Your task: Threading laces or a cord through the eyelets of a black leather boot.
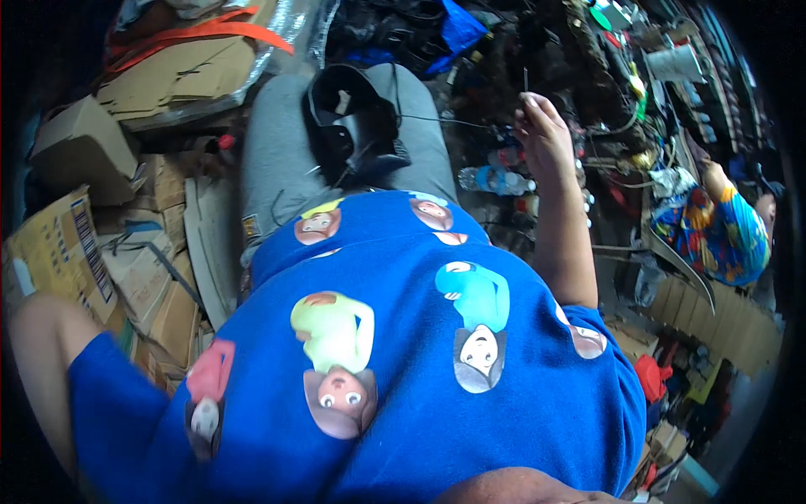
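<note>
Above the lap, right hand [541,134] pinches a thin stiff wire [525,81]; black headphones [353,126] rest below.

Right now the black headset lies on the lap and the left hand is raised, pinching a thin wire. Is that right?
Not quite. In the head view the right hand, not the left, is raised, fingers pinching the thin wire. The black headset does lie on the lap.

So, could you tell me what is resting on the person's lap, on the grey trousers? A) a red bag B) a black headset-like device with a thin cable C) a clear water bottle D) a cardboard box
B: a black headset-like device lies on the grey trousers, its thin cable running toward the raised right hand; the water bottle lies beside the leg.
</note>
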{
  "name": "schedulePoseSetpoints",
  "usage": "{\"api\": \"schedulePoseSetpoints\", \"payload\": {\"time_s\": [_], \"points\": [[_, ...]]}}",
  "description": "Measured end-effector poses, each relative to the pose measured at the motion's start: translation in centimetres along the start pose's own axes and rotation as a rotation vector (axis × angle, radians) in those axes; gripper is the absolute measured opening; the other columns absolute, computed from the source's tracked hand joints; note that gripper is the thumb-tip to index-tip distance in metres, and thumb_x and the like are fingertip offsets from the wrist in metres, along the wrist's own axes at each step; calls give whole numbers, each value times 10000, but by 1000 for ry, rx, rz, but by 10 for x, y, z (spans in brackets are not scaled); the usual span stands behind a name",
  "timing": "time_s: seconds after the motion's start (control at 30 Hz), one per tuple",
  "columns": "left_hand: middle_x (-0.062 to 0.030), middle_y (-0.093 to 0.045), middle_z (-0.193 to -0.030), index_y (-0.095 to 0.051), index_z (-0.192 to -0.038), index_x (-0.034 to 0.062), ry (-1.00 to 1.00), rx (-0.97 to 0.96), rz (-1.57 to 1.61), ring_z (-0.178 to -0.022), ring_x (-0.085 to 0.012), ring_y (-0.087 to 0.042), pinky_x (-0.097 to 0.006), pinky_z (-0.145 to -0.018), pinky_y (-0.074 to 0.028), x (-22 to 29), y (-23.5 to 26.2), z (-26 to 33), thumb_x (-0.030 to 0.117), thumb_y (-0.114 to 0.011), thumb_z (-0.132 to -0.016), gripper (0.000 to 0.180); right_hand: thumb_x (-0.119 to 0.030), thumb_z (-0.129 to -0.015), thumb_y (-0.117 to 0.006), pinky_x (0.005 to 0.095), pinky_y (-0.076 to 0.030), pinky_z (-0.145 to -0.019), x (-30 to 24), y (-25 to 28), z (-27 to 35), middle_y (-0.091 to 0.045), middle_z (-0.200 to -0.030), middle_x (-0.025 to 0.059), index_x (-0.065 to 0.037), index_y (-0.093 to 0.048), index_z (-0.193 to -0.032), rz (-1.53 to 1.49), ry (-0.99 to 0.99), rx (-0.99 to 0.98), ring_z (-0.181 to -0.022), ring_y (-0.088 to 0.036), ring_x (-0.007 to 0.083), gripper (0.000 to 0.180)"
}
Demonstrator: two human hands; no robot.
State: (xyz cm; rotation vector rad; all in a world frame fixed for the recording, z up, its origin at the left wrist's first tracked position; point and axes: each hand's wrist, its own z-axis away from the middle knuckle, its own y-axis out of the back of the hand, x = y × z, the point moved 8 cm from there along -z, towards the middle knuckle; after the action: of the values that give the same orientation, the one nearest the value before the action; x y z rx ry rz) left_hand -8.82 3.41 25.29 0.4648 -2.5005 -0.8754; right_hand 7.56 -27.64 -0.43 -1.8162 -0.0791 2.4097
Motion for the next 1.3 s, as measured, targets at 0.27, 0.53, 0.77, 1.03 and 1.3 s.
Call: {"api": "schedulePoseSetpoints", "payload": {"time_s": [0.27,0.53,0.77,1.03,1.3], "points": [[-143,-636,-936,-615,-992,-24,23,63,21,-895,-229,-616,-353,-789,-495,33,-62,-76,222,-499,-864,300,-187,-913,-585,195,-423,-634,8,1,5,-561,-791,-37,-93,-597,-964,-28,13,-7,-713,-535,50,107],[-131,-634,-917,-615,-993,-23,62,122,-111,-875,-205,-617,-350,-767,-499,39,-62,-75,219,-488,-880,296,-206,-920,-572,196,-413,-645,3,-10,9,-569,-782,-30,-98,-591,-971,45,-2,-19,-708,-528,50,121],[-121,-632,-900,-615,-994,-23,128,140,-183,-858,-185,-618,-347,-748,-503,25,-58,-75,217,-478,-894,294,-202,-918,-577,193,-412,-654,-5,-38,-7,-602,-800,-5,-88,-588,-1000,69,28,-100,-727,-549,53,141],[-109,-631,-881,-615,-995,-23,369,133,-399,-838,-162,-619,-344,-726,-507,-64,47,26,214,-467,-911,292,-144,-908,-565,247,-429,-606,-15,-13,-34,-564,-812,34,-50,-551,-1071,-391,-55,-104,-656,-487,98,189],[-123,-600,-852,-664,-769,63,805,-718,78,-871,-294,-575,-402,-730,-449,-168,-203,150,313,-691,-756,252,-123,-898,-570,237,-409,-556,23,60,-27,-580,-748,7,-64,-611,-1030,-336,-144,200,-603,-490,86,150]]}}
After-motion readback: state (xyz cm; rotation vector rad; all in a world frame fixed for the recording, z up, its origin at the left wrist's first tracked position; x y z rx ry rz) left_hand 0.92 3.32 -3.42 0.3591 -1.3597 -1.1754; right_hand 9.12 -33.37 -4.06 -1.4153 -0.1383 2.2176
